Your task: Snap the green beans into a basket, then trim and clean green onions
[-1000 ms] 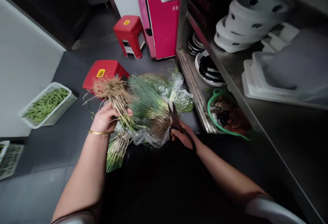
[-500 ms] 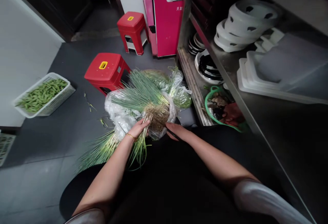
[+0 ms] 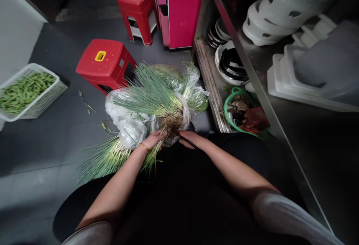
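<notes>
My left hand (image 3: 155, 139) is closed around a small bunch of spring onions (image 3: 151, 158), its green leaves hanging down and its stringy roots pointing up to the right. In my right hand (image 3: 192, 139) is a slim dark-handled tool, likely a knife (image 3: 188, 142); its tip lies close to the roots and its blade is hard to make out. Just beyond both hands lies a large pile of spring onions (image 3: 157, 97), roots towards me, on clear plastic bags (image 3: 131, 133). Another heap of spring onions (image 3: 108, 159) rests on the floor to the left of my left hand.
Two red stools (image 3: 102, 58) stand ahead, near a pink cabinet (image 3: 182, 13). A white basket of green beans (image 3: 56, 92) is on the floor at left. To the right, a metal shelf (image 3: 252, 77) holds white containers, with plates and a green-rimmed basket (image 3: 226, 112) below.
The camera view has tilted down and shifted a little. The root ends held in my left hand and the right hand's tool remain close together; both grips look the same.
</notes>
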A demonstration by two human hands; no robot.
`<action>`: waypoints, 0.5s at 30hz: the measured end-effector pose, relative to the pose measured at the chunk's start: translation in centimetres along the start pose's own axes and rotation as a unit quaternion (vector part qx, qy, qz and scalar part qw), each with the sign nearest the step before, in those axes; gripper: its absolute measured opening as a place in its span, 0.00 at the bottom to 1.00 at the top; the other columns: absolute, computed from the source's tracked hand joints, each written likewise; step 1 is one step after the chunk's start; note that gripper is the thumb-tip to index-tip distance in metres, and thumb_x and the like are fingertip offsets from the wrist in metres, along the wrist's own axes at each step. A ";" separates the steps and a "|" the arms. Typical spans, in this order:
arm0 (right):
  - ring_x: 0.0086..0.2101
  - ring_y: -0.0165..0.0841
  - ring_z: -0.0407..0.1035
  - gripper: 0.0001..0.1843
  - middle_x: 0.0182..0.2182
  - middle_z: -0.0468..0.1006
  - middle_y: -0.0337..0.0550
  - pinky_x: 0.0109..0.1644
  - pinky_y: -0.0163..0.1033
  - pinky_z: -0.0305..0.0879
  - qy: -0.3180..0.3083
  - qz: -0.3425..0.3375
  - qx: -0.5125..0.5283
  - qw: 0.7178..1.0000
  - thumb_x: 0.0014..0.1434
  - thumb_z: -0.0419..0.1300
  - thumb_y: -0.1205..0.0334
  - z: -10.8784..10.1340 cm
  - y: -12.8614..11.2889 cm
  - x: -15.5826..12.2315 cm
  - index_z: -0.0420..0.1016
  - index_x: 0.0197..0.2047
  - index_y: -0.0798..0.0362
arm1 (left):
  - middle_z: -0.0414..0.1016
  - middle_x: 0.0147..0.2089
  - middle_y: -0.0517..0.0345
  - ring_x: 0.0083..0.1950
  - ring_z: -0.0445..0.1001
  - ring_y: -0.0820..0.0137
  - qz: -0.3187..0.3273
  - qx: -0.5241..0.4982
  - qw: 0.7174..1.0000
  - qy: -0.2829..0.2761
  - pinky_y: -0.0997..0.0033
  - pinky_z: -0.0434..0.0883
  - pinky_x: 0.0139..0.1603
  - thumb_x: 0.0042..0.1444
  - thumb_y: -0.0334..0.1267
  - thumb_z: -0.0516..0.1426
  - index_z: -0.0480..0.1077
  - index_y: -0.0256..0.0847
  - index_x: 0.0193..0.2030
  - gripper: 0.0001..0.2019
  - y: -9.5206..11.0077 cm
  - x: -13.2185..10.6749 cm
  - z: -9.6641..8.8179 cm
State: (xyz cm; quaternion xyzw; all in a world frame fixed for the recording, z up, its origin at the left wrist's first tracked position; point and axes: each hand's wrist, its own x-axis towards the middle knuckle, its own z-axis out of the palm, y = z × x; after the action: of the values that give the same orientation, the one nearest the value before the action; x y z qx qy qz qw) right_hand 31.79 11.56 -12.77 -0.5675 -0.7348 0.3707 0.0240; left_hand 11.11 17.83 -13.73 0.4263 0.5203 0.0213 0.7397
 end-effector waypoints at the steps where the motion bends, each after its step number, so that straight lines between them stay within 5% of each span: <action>1: 0.46 0.36 0.71 0.14 0.45 0.76 0.50 0.46 0.35 0.66 -0.005 0.000 0.001 1.000 0.58 0.54 0.66 -0.1 0.0 0.0 0.67 0.48 0.57 | 0.66 0.17 0.64 0.15 0.63 0.74 -0.003 0.002 1.000 -0.002 0.75 0.60 0.16 0.48 0.57 0.60 0.65 0.37 0.56 0.33 0.0 0.0 0.0; 8: 0.48 0.40 0.71 0.15 0.46 0.77 0.49 0.48 0.40 0.66 -0.042 0.088 0.004 0.995 0.63 0.50 0.56 0.7 -0.9 -0.1 0.69 0.48 0.53 | 0.65 0.15 0.65 0.13 0.61 0.75 -0.024 0.033 0.999 -0.024 0.77 0.57 0.14 0.47 0.60 0.59 0.66 0.39 0.52 0.32 -1.6 1.0 -1.0; 15: 0.49 0.38 0.71 0.16 0.48 0.77 0.48 0.48 0.35 0.64 -0.043 0.136 0.035 0.989 0.64 0.49 0.61 3.9 -0.5 -0.2 0.71 0.51 0.53 | 0.62 0.15 0.66 0.13 0.59 0.76 -0.055 0.082 0.993 -0.072 0.76 0.55 0.14 0.45 0.60 0.60 0.67 0.39 0.37 0.25 -2.4 1.8 -1.5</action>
State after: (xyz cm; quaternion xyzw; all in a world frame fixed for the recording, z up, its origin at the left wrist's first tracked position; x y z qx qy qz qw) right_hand 29.70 9.34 -15.26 -0.6449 -0.6377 0.4195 -0.0385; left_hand 9.75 18.07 -16.84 0.4566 0.4880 -0.0925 0.7381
